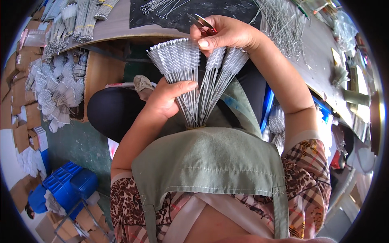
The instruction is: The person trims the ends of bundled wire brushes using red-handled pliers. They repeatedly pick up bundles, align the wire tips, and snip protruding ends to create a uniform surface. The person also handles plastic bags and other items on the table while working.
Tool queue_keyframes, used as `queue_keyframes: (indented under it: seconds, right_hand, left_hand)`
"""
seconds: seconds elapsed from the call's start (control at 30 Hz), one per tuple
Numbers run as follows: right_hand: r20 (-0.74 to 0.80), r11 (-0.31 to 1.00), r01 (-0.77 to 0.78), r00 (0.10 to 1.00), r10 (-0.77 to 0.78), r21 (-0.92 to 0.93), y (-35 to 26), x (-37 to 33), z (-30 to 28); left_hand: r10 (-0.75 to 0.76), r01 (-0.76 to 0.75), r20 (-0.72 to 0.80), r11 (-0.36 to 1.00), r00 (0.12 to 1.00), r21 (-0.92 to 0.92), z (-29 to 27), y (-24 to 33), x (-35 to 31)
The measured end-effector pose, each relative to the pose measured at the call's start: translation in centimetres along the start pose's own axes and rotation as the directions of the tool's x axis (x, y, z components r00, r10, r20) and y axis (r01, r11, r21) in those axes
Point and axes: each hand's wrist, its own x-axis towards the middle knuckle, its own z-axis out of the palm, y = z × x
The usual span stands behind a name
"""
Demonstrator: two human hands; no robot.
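A fanned bundle of thin wire cleaning brushes (pixel 176 60) with pale bristle heads stands in front of my apron, heads up, wire stems gathered at the bottom. My left hand (pixel 164 97) is closed around the stems from the left, its thumb lying across the front. A gap splits the fan into a wide left part and a narrower right part. My right hand (pixel 229 34) reaches over the right part and holds a small pair of scissors (pixel 198 24) with dark and red on it, blades pointing up and left. Its fingertips are beside the brush heads at the gap.
A grey table (pixel 117 30) curves across the far side, with a black mat (pixel 142 18) on it. Tied brush bundles (pixel 83 20) lie at its left, loose wire brushes (pixel 283 28) at its right. More brushes (pixel 56 87) are heaped at left. A blue plastic stool (pixel 67 184) stands lower left.
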Motion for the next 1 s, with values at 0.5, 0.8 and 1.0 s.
queue_keyframes:
  seconds: [0.5, 0.8, 1.0]
  right_hand:
    - [-0.024, 0.998, 0.030, 0.999, -0.032, -0.055, 0.3, -0.3, -0.4]
    - [-0.049, 0.998, 0.068, 0.996, -0.069, -0.012, 0.2, -0.5, 0.0]
    - [-0.103, 0.997, -0.009, 0.995, 0.017, 0.073, -0.3, -0.6, 0.7]
  left_hand:
    - [0.063, -0.054, -0.106, 0.995, 0.992, 0.079, -0.2, -0.8, 0.3]
    - [0.062, -0.054, -0.106, 0.995, 0.992, 0.080, 0.3, -0.6, 0.4]
    - [0.052, -0.042, -0.094, 0.993, 0.994, 0.113, 0.1, -0.6, 0.5]
